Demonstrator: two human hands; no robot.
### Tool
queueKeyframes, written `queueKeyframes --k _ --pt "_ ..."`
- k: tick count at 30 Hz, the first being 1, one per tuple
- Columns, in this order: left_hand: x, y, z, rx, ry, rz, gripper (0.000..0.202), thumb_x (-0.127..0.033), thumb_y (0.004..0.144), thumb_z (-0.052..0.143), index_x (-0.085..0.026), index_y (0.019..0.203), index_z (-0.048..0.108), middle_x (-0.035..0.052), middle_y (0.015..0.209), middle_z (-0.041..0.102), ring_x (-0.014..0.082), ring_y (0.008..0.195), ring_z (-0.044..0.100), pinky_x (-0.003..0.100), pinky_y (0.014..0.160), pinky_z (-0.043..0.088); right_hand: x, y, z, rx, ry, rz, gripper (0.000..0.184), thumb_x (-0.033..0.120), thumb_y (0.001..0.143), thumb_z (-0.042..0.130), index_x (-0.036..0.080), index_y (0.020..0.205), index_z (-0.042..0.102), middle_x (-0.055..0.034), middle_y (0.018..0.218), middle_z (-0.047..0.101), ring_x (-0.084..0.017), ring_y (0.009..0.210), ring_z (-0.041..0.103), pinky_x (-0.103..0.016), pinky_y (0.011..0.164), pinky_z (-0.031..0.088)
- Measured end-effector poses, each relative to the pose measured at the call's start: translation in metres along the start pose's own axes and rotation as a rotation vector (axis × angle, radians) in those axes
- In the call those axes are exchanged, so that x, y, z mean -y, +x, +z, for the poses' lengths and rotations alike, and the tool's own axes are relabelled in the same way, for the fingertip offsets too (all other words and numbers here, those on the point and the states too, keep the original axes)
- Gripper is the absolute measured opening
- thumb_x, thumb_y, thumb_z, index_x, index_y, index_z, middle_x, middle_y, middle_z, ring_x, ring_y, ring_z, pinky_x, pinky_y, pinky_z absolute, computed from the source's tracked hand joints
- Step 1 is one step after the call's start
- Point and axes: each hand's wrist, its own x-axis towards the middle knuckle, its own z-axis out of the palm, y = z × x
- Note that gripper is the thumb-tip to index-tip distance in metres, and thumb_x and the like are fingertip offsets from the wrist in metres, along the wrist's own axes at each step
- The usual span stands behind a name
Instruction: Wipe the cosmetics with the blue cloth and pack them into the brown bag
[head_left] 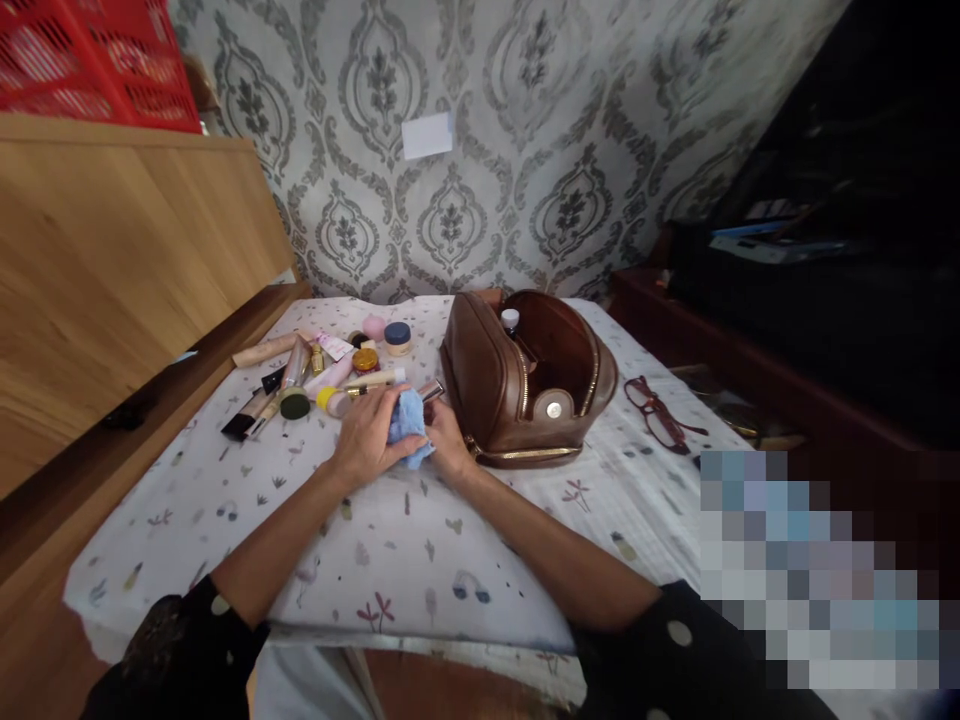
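My left hand [367,432] and my right hand [448,437] meet over a small blue cloth [409,420] in the middle of the table. The left hand's fingers curl over the cloth. The right hand grips a slim metallic tube [431,390] whose end sticks out above the cloth. Just right of my hands stands an open brown leather toiletry bag [487,385] with a white-capped bottle [510,320] inside.
Several cosmetics, tubes, jars and brushes [330,365] lie scattered at the left back of the patterned tablecloth [405,560]. Red glasses [656,410] lie right of the bag. A wooden headboard [112,270] rises at left, dark furniture [787,330] at right.
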Motion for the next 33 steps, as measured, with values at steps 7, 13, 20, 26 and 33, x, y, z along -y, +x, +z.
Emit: queueKeyframes --k 7,13,20,26,33 --pt "0.000 0.002 0.004 -0.032 0.125 -0.057 0.032 -0.041 0.098 0.050 -0.016 0.118 0.053 0.0112 0.103 0.066 0.0277 0.097 0.065 0.038 0.083 0.051 0.003 -0.001 0.008 -0.017 0.292 0.183 0.043 0.056 0.063 0.083 0.021 0.080 0.064 -0.0010 0.076 0.069 -0.022 0.085 0.066 -0.031 0.074 0.054" --pt "0.021 -0.002 -0.005 0.015 0.115 -0.053 0.025 -0.038 0.095 0.051 -0.018 0.109 0.053 0.0098 0.096 0.066 0.0270 0.090 0.065 0.037 0.078 0.050 0.006 0.001 0.006 -0.063 0.284 0.165 0.057 0.067 0.059 0.084 0.021 0.085 0.063 0.0007 0.078 0.067 -0.017 0.077 0.065 -0.029 0.068 0.055" --pt "0.039 -0.002 -0.017 0.066 -0.210 -0.157 0.026 -0.042 0.093 0.055 -0.019 0.102 0.055 0.0043 0.087 0.065 0.0212 0.079 0.062 0.032 0.074 0.048 0.007 0.004 0.001 -0.133 0.294 0.095 0.057 0.070 0.065 0.079 0.021 0.086 0.060 -0.0011 0.082 0.067 -0.017 0.076 0.064 -0.032 0.071 0.056" --pt "0.035 -0.001 -0.013 0.108 -0.622 -0.335 0.032 -0.049 0.091 0.062 -0.019 0.100 0.056 -0.0010 0.075 0.061 0.0135 0.062 0.055 0.025 0.058 0.046 0.011 0.001 0.003 -0.128 0.286 0.100 0.056 0.069 0.066 0.079 0.022 0.089 0.060 -0.0019 0.087 0.068 -0.018 0.079 0.064 -0.033 0.075 0.055" --pt "0.030 -0.001 0.002 0.069 -0.915 -0.647 0.055 -0.075 0.081 0.060 -0.021 0.080 0.050 -0.0058 0.053 0.049 0.0088 0.039 0.044 0.019 0.035 0.033 0.014 -0.001 0.005 -0.064 0.287 0.135 0.042 0.044 0.064 0.088 0.021 0.091 0.066 -0.0002 0.093 0.069 -0.015 0.082 0.063 -0.028 0.074 0.051"
